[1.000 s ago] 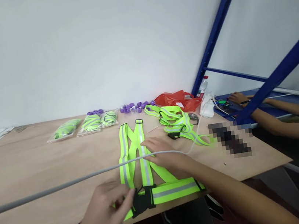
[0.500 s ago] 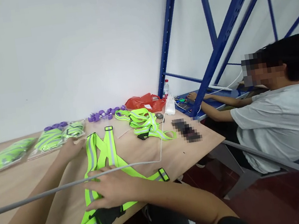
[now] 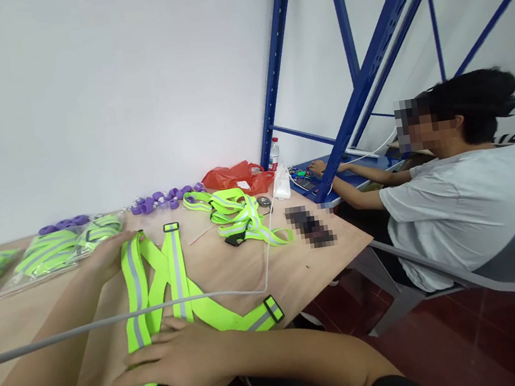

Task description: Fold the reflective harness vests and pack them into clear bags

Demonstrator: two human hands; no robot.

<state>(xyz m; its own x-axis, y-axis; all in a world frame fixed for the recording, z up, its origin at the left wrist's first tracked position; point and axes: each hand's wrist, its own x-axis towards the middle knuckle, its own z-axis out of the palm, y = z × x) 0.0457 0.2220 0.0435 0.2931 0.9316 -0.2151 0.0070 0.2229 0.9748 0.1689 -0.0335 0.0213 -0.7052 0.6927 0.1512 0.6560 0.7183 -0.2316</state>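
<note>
A neon yellow-green reflective harness (image 3: 180, 280) with grey stripes and black buckles is laid out along the table's front, its straps crossing. My left hand (image 3: 111, 255) pinches the upper end of its left strap; the fingertips are partly hidden. Lying flat over the harness's lower part, my right hand (image 3: 180, 363) has its fingers spread, touching the straps and a dark piece beneath. A second, loosely bunched reflective harness (image 3: 241, 211) rests farther back to the right. Several clear bags (image 3: 50, 251) of folded reflective straps lie at the left.
Purple rolls (image 3: 156, 201), a red plastic bag (image 3: 239, 178) and a bottle (image 3: 274, 154) line the wall. A grey cable (image 3: 112, 320) crosses in front of the view. Blue rack posts (image 3: 277, 62) stand right, where a person in a white shirt (image 3: 456, 210) sits at a blue table.
My right hand has slid down the harness toward the table's front edge. My left hand has closed in on the strap's upper end. The view has shifted slightly to the right.
</note>
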